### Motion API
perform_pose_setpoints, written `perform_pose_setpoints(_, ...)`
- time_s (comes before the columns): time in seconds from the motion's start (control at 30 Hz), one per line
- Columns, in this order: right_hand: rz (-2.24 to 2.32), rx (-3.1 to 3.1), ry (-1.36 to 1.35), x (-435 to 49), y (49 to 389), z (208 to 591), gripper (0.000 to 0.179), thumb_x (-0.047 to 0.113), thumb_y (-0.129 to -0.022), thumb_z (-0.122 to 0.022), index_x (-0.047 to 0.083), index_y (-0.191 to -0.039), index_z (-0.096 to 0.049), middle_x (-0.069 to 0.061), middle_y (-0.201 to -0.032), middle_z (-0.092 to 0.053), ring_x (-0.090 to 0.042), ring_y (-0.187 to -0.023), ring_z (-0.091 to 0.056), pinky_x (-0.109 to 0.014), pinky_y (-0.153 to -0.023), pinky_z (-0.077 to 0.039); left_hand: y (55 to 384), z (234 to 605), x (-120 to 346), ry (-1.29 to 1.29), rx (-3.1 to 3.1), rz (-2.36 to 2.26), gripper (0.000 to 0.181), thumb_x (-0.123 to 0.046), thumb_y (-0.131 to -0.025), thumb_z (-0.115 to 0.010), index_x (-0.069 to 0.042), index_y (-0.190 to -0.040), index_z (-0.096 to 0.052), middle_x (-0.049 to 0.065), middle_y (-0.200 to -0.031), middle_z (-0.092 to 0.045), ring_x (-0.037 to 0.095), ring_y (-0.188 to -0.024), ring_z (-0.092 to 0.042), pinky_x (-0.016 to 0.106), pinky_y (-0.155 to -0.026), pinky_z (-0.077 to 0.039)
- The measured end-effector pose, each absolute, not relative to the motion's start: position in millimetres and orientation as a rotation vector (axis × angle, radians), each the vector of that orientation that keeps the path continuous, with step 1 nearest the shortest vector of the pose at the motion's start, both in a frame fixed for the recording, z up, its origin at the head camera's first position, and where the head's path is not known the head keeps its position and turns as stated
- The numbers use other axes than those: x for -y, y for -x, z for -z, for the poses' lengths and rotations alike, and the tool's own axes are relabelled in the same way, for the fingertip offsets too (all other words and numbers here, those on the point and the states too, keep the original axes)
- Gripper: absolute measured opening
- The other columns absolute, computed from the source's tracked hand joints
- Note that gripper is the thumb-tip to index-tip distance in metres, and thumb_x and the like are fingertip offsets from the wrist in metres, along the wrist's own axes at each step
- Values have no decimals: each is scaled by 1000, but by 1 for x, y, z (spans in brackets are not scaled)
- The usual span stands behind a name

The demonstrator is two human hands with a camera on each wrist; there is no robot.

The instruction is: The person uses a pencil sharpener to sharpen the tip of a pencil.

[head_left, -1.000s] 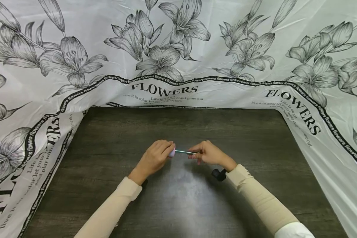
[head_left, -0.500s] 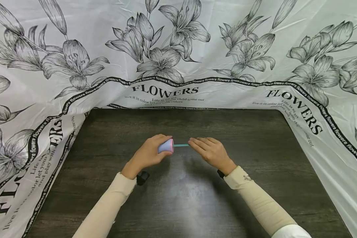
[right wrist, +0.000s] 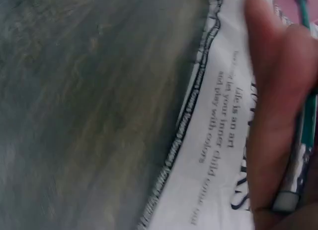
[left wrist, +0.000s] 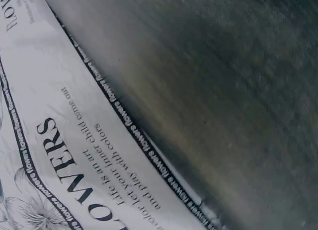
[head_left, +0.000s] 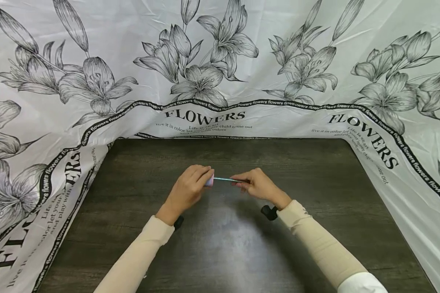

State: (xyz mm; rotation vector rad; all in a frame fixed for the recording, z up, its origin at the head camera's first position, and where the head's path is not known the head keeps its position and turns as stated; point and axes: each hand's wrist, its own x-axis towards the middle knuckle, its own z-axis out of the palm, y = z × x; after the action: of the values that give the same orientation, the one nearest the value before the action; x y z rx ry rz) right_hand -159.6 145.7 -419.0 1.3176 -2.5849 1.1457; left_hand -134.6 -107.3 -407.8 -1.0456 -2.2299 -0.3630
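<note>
Above the dark table, my left hand (head_left: 187, 189) grips a small lavender pencil sharpener (head_left: 209, 179), its fingers covering most of the body. A thin teal pencil (head_left: 223, 179) runs level from the sharpener's end to my right hand (head_left: 259, 186), which pinches it between thumb and fingers. In the right wrist view, the green pencil (right wrist: 307, 120) with a silver band near its pale end lies along my right fingers (right wrist: 276, 91). Its far end meets a dark hole in the sharpener's pink face (right wrist: 312, 0). Neither the left hand nor the sharpener shows clearly in the left wrist view.
A dark wood-grain table (head_left: 220, 244) spreads beneath both hands. White cloth (head_left: 278, 118) printed with flowers and lettering hangs along its back and sides. A black wrist device (head_left: 269, 212) sits under the right wrist.
Both hands have turned about the pencil's line: the left has rolled over the sharpener, hiding more of it, and the right now shows its thumb side. The pose resembles that of a second ago.
</note>
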Motion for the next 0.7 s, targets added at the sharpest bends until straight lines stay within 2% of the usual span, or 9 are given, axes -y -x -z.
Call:
perform_pose_setpoints(0.07,-1411,2761,-1208,-147,162,412,28,3,-85,-58,2,-113,-62,-8,-91,-69,-8,-57,-61,-25,-40,-45,135,413,106,1043,2157,289,48,-15,-68,-77,0,-110,-60,13,-108,-59,25,-99,-55,37,-92,-42)
perform_pose_setpoints(0.1,-1384,2797,-1176,-146,161,410,29,5,-85,-59,3,-114,-62,-7,-87,-69,-6,-52,-57,-24,-38,-43,135,415,106,1036,2154,295,48,-15,-69,-77,0,-111,-60,13,-108,-59,25,-100,-55,37,-93,-41)
perform_pose_setpoints(0.23,-810,2542,-1207,-144,157,414,30,5,-82,-63,11,-112,-64,0,-87,-69,-3,-49,-52,-19,-41,-36,135,415,109,1010,2286,479,55,-17,-71,-76,0,-119,-55,12,-110,-57,26,-103,-52,37,-92,-42)
perform_pose_setpoints(0.3,-526,2298,-1163,-142,154,419,30,4,-83,-61,13,-112,-64,1,-90,-69,-6,-52,-54,-19,-44,-39,136,410,111,981,2420,607,58,-20,-73,-75,-1,-123,-52,11,-112,-56,24,-105,-51,36,-89,-43)
perform_pose_setpoints(0.37,-375,2128,-1163,-144,154,424,29,5,-87,-56,12,-114,-63,0,-99,-68,-10,-65,-62,-22,-51,-46,137,404,113,967,2576,762,56,-23,-76,-72,-4,-125,-51,9,-113,-56,20,-97,-53,33,-80,-47)
perform_pose_setpoints(0.47,-197,1941,-1170,-145,154,430,27,8,-92,-49,10,-115,-62,-2,-105,-66,-14,-80,-65,-27,-65,-51,139,398,116,905,2806,1005,53,-29,-80,-67,-7,-126,-52,6,-111,-58,15,-83,-54,28,-66,-47)
perform_pose_setpoints(0.57,-191,1927,-1213,-146,153,434,27,9,-92,-48,9,-115,-62,-2,-105,-66,-14,-80,-64,-25,-62,-51,140,396,117,869,2898,1138,52,-31,-80,-67,-7,-124,-54,6,-107,-61,14,-72,-52,27,-60,-44)
perform_pose_setpoints(0.7,-536,2249,-1320,-148,152,435,27,0,-86,-55,6,-111,-64,-4,-98,-68,-8,-66,-62,-18,-49,-46,138,404,113,960,2763,930,52,-28,-76,-72,-5,-120,-56,6,-108,-60,16,-84,-56,29,-69,-48)
